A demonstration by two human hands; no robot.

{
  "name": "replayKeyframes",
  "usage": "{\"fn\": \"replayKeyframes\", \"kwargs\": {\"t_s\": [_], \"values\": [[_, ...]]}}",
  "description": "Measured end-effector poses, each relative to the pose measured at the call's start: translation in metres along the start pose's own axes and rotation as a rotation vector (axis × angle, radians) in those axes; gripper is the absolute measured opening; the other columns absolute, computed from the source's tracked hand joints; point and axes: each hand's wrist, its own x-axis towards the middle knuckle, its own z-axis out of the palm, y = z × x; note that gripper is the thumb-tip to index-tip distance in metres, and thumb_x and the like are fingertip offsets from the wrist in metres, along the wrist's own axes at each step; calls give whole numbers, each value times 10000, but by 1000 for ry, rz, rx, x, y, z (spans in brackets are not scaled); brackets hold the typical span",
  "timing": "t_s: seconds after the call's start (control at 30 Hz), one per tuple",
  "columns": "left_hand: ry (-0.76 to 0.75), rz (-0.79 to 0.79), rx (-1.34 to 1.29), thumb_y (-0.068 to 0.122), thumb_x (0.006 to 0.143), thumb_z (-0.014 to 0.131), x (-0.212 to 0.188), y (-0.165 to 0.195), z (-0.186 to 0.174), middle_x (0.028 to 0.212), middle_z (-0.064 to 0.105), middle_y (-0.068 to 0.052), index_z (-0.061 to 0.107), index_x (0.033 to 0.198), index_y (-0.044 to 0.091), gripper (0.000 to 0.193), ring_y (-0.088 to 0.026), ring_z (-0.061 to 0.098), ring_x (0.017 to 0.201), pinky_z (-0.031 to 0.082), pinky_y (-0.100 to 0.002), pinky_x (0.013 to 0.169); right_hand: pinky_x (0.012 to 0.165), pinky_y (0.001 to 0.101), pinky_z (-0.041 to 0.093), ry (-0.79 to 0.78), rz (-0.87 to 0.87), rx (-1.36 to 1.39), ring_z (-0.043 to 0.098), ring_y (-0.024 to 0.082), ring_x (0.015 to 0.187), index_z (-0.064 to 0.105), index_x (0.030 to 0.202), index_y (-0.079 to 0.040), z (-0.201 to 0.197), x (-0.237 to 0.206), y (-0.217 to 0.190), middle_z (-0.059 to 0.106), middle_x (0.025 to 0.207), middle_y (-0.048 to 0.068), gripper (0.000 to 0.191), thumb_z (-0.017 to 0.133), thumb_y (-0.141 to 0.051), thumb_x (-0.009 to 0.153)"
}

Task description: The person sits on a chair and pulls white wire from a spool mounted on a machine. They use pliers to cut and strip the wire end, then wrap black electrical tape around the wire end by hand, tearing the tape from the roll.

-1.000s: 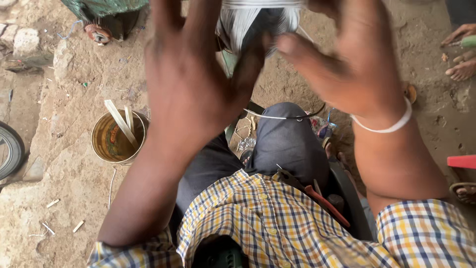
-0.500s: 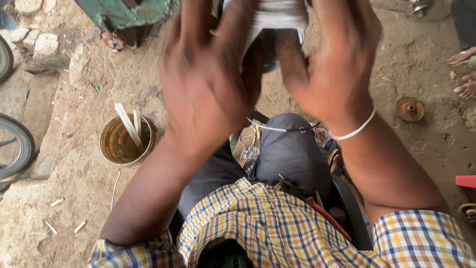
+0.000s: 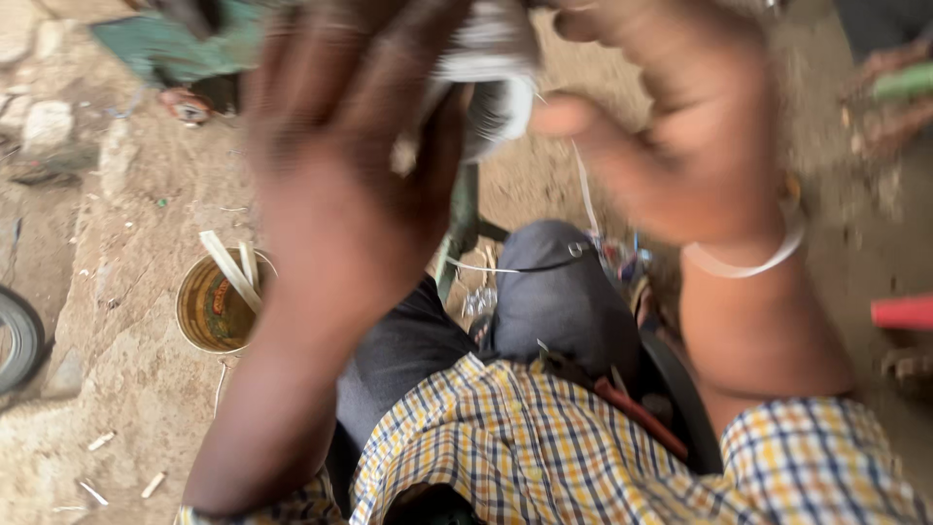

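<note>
Both my hands are raised close to the camera and blurred. My left hand (image 3: 335, 185) and my right hand (image 3: 680, 136) close around a pale silvery-white object (image 3: 491, 73) held between them at the top of the view; its shape is too blurred to tell. A white band (image 3: 753, 261) circles my right wrist. Below are my knees in dark trousers (image 3: 554, 301) and my yellow checked shirt (image 3: 544, 457).
A round tin (image 3: 209, 311) with pale sticks in it stands on the dirt ground at the left. A tyre edge (image 3: 15, 340) shows at the far left. Another person's feet (image 3: 889, 97) are at the upper right. A red object (image 3: 904, 313) lies at the right.
My hands have stayed up around the pale object and shifted slightly; the view has tilted and blurred, and the tin now sits lower in the view.
</note>
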Motion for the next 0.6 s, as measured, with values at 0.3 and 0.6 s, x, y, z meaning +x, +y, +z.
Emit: {"fn": "replayKeyframes", "kwargs": {"t_s": [0.3, 0.6], "values": [[-5, -222, 168, -32, 1107, 514, -166, -70, 21, 921, 643, -285, 559, 1092, -234, 208, -364, 586, 726, 437, -436, 599, 818, 303, 526, 205, 946, -54, 629, 109, 909, 731, 1213, -77, -84, -265, 168, 725, 1047, 51, 230, 712, -283, 1113], [-498, -401, 177, 187, 1114, 663, -332, -64, 137, 1087, 745, -96, 746, 1052, 66, 159, -288, 683, 1084, 519, -458, 1016, 956, 426, 547, -218, 1441, -394, 719, 348, 1073, 770, 1156, -137, -63, -418, 169, 758, 1138, 155, 287, 675, -313, 950]]}}
